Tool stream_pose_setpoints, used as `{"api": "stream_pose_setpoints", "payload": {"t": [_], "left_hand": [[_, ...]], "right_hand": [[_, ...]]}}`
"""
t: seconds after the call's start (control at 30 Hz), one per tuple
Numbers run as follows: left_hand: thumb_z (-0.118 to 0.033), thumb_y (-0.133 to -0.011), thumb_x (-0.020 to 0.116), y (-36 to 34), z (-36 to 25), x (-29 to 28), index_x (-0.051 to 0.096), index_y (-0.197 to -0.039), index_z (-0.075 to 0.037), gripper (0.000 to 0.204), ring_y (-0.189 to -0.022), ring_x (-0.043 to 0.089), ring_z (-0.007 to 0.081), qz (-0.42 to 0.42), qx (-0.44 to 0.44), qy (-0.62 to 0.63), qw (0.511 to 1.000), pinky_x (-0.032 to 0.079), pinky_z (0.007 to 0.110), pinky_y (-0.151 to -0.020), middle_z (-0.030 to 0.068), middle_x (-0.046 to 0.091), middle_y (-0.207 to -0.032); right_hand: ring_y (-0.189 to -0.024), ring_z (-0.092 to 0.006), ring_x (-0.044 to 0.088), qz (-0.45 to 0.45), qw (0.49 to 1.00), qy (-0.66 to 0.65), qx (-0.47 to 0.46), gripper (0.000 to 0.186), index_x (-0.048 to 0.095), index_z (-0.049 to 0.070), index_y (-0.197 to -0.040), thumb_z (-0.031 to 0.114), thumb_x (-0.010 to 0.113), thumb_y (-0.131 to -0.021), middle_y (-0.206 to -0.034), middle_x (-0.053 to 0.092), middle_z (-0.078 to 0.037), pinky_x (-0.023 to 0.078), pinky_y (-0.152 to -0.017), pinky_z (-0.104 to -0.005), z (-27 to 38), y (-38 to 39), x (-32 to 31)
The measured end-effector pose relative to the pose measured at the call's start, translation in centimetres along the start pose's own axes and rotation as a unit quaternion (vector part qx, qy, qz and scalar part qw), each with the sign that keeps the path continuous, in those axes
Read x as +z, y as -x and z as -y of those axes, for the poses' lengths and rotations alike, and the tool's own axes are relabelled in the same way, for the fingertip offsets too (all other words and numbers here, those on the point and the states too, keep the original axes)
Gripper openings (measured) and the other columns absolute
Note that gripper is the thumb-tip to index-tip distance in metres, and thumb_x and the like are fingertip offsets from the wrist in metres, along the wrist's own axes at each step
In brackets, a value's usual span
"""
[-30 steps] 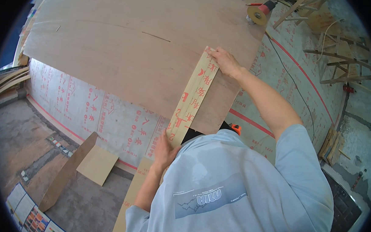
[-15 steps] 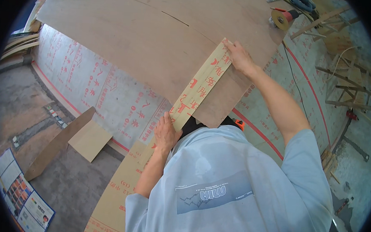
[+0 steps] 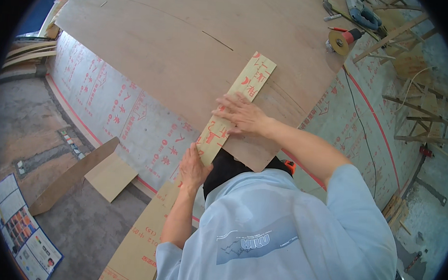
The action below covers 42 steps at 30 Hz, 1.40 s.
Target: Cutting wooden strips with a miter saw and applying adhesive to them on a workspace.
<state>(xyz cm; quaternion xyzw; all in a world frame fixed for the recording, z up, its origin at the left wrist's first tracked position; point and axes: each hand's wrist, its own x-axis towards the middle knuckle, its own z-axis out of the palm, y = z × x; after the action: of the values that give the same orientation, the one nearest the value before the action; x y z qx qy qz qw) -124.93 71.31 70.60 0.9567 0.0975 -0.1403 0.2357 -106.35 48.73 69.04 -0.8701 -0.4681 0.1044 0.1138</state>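
A long pale plywood strip (image 3: pixel 208 139) with red printing lies slantwise on a large brown plywood sheet (image 3: pixel 152 48), its far end toward the upper right. At the strip's near end, my left hand (image 3: pixel 193 166) grips it, fingers and thumb over the edges. My right hand (image 3: pixel 242 114) lies across the strip's middle, its fingers stretched out flat and slightly blurred. A thin dark slit (image 3: pixel 217 41) marks the sheet beyond the strip.
An angle grinder (image 3: pixel 340 42) sits at the sheet's right edge, near a blue power tool (image 3: pixel 364 16) and a hammer (image 3: pixel 327 4). Wooden trestles (image 3: pixel 425 114) stand right. Offcuts (image 3: pixel 111 176) and a printed poster (image 3: pixel 26 228) lie left. A cable (image 3: pixel 361 117) crosses the printed floor covering.
My right hand has left the strip's far end and come back to its middle, opening flat. The strip has shifted slightly toward me, and my left hand stays at its near end.
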Motion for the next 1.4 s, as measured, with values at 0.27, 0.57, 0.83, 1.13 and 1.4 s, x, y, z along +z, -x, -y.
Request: {"api": "stream_pose_setpoints", "payload": {"t": [0.27, 0.57, 0.83, 1.13, 1.4], "left_hand": [[-0.020, -0.064, 0.087, -4.8, 3.6, -2.4, 0.042, -0.139, -0.004, 0.089, -0.101, 0.062, 0.0380, 0.012, 0.042, -0.001, 0.999, 0.053, 0.048, -0.082, 0.0156, 0.061, -0.110], [-0.020, -0.063, 0.087, -6.2, 3.8, -3.9, 0.041, -0.138, -0.003, 0.089, -0.099, 0.062, 0.0381, 0.023, 0.073, 0.004, 0.997, 0.052, 0.050, -0.081, 0.0156, 0.060, -0.109], [-0.020, -0.066, 0.088, -6.0, 3.1, -4.1, 0.039, -0.137, -0.002, 0.088, -0.104, 0.062, 0.0406, 0.047, 0.041, -0.012, 0.998, 0.054, 0.050, -0.083, 0.0182, 0.059, -0.112], [-0.018, -0.064, 0.087, -5.7, 3.0, -3.5, 0.040, -0.139, 0.000, 0.091, -0.100, 0.062, 0.0422, 0.045, 0.022, 0.005, 0.999, 0.053, 0.050, -0.082, 0.0198, 0.059, -0.114], [-0.016, -0.064, 0.083, -6.1, 4.0, -3.4, 0.043, -0.135, -0.004, 0.082, -0.089, 0.062, 0.0345, 0.043, 0.045, 0.031, 0.998, 0.050, 0.048, -0.072, 0.0132, 0.057, -0.105]], "right_hand": [[-0.146, -0.0251, 0.037, -0.043, 0.995, 0.025, -0.091, 0.079, 0.047, 0.027, -0.152, 0.071, 0.056, -0.087, -0.146, 0.047, -0.007, 0.010, -0.128, -0.0536, -1.1, -5.2, 2.6], [-0.140, -0.0246, 0.042, -0.086, 0.993, -0.007, -0.076, 0.073, 0.052, 0.027, -0.146, 0.067, 0.060, -0.086, -0.133, 0.051, -0.007, 0.012, -0.128, -0.0522, -1.5, -6.0, 1.9], [-0.134, -0.0291, 0.047, -0.177, 0.984, 0.014, 0.033, 0.075, 0.054, 0.020, -0.142, 0.052, 0.078, -0.079, -0.135, 0.052, -0.011, 0.032, -0.117, -0.0503, 0.8, -5.1, 0.2], [-0.127, -0.0362, 0.052, -0.184, 0.621, -0.268, 0.713, 0.085, 0.042, -0.001, -0.137, 0.055, 0.078, -0.083, -0.131, 0.053, -0.025, 0.045, -0.106, -0.0468, 0.9, -7.8, -0.1], [-0.137, -0.0393, 0.040, -0.074, 0.515, -0.175, 0.836, 0.104, 0.027, -0.001, -0.152, 0.060, 0.074, -0.082, -0.148, 0.036, -0.021, 0.042, -0.110, -0.0533, 1.9, -15.6, -1.7]]}}
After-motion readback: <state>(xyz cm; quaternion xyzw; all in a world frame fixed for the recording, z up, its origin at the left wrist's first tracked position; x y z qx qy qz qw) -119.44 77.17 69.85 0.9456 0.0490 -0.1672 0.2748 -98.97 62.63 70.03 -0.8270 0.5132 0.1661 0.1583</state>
